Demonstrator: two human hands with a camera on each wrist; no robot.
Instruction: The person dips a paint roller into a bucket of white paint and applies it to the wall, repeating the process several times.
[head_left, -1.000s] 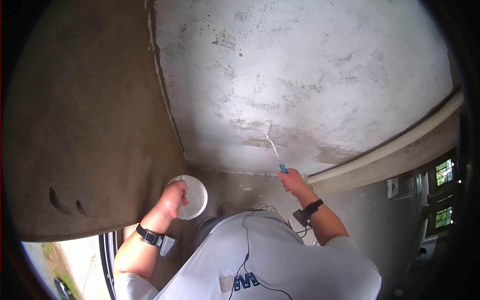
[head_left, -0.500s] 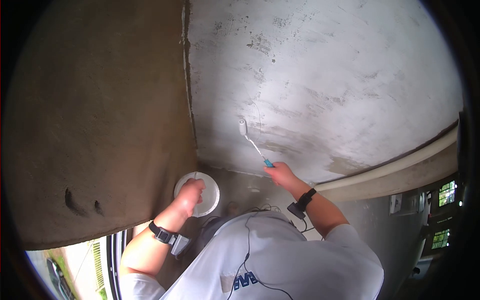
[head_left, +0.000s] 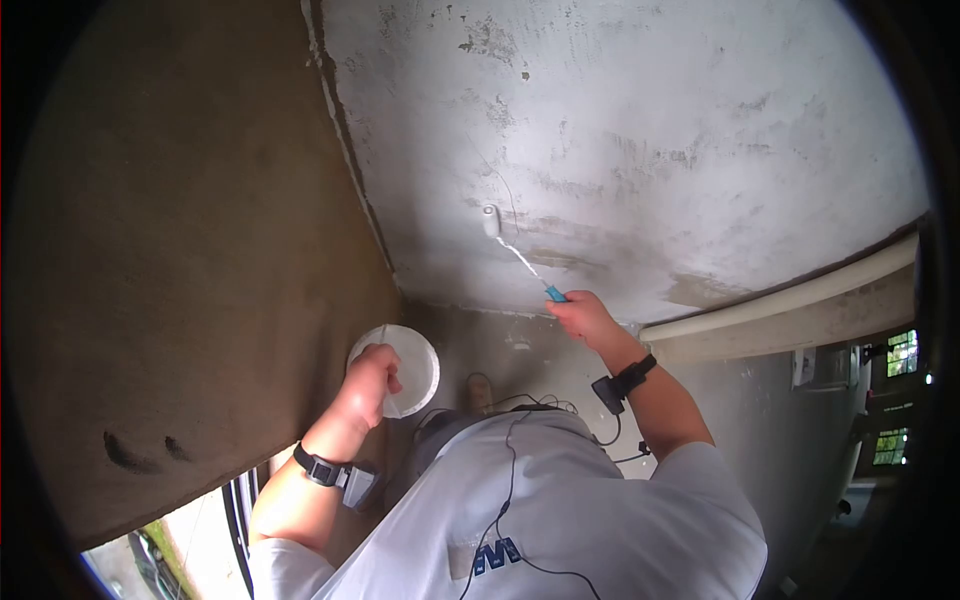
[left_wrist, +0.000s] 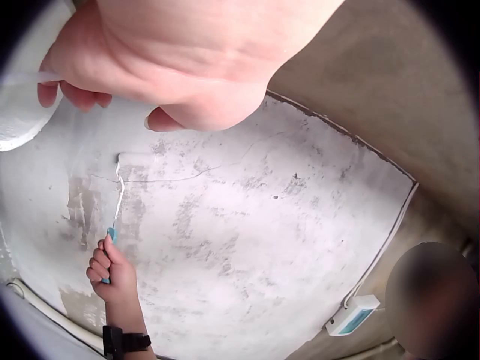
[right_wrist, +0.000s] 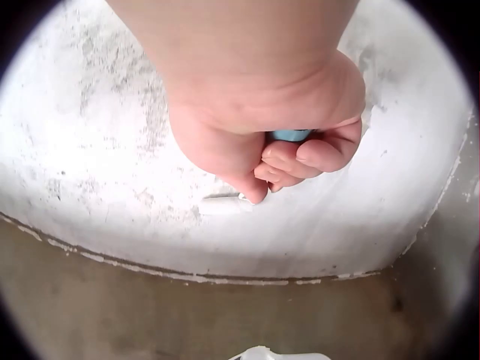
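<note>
My right hand (head_left: 582, 318) grips the blue handle (right_wrist: 291, 136) of a small paint roller, arm raised. Its white roller head (head_left: 490, 220) lies against the patchy white ceiling (head_left: 650, 130), beside a darker damp streak. In the left wrist view the roller (left_wrist: 120, 161) and the right hand (left_wrist: 109, 270) show from below. My left hand (head_left: 368, 385) holds a white round pail (head_left: 412, 360) at chest height by its rim and thin wire handle; the pail's edge (left_wrist: 19, 112) shows beside the curled fingers (left_wrist: 71, 94).
A brown rough wall (head_left: 180, 250) meets the ceiling along a dark seam on the left. A cream pipe (head_left: 800, 295) runs along the right edge of the ceiling. A small white box (left_wrist: 352, 315) is fixed near the ceiling corner. Windows (head_left: 900, 355) sit far right.
The roller head has travelled along the ceiling, off the damp streak and nearer the brown wall. The left hand keeps holding the pail, now a little lower.
</note>
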